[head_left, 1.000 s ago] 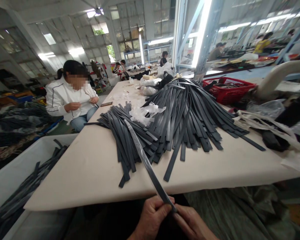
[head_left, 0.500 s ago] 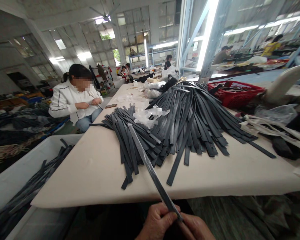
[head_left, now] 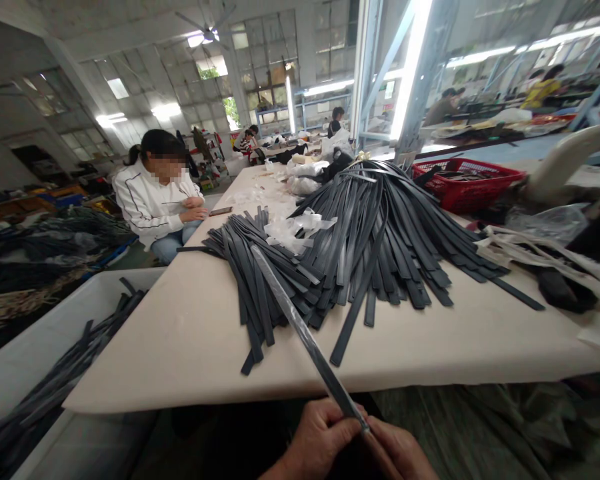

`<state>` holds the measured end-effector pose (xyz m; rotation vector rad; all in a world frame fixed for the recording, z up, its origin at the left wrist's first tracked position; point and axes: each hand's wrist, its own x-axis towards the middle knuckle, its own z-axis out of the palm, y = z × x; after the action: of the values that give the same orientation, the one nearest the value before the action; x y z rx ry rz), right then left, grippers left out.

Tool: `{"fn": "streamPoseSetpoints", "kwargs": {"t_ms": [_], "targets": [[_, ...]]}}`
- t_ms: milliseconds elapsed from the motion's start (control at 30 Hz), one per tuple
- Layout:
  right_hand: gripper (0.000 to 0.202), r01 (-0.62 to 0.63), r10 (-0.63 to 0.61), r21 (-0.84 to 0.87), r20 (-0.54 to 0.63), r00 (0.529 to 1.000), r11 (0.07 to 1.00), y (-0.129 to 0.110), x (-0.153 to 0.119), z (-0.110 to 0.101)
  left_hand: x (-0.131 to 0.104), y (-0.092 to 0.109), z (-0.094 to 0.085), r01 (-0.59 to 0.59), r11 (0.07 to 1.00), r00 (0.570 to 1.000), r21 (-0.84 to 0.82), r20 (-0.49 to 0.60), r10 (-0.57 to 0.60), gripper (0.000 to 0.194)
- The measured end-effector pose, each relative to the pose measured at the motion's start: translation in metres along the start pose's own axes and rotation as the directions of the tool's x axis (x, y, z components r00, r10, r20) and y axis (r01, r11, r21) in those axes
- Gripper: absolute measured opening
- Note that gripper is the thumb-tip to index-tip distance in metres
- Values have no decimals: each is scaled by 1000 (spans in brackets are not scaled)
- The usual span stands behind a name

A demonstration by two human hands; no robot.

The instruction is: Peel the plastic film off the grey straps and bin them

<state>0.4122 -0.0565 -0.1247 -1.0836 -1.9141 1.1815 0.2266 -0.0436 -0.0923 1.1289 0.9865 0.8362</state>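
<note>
A long dark strap (head_left: 307, 340) with a shiny, clear plastic covering along it slants from the strap pile down to my hands at the table's front edge. My left hand (head_left: 320, 437) is closed round it, thumb on top. Just to the right, my right hand (head_left: 397, 447) grips the strap's near end, close against the left; its fingertips are partly hidden. Under the far end lies a loose heap of dark flat straps (head_left: 240, 287). A larger bundle of the same straps (head_left: 375, 247), gathered at the top, fans out beside it. Crumpled clear plastic (head_left: 300, 230) rests between them.
The pale tabletop (head_left: 170, 347) spreads in front of me. At left stands a white bin (head_left: 35, 337) holding straps. A red basket (head_left: 480, 190) sits back right, near pale cords (head_left: 540, 257). A co-worker in white (head_left: 150, 193) sits at the table's left side.
Both my hands, still on the strap, have shifted slightly up and to the right. The co-worker's hands have lowered toward the table edge.
</note>
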Motion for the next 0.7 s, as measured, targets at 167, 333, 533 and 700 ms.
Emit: {"fn": "streamPoseSetpoints", "kwargs": {"t_ms": [167,333,533,700], "targets": [[41,207,-276,-303,-208,938,930,8,-26,-11,2,28,-5,100,990,993,-101,-60,-106,36],[46,390,-534,-498,-186,825,775,-25,-27,-25,6,47,-6,128,957,990,-261,-22,-139,35],[31,423,-597,-532,-209,774,734,-57,3,-40,2,51,-4,150,911,988,-385,17,-155,30],[18,499,-675,-571,-135,726,652,-65,27,-43,-5,44,-5,175,896,984,-409,50,-169,27]]}}
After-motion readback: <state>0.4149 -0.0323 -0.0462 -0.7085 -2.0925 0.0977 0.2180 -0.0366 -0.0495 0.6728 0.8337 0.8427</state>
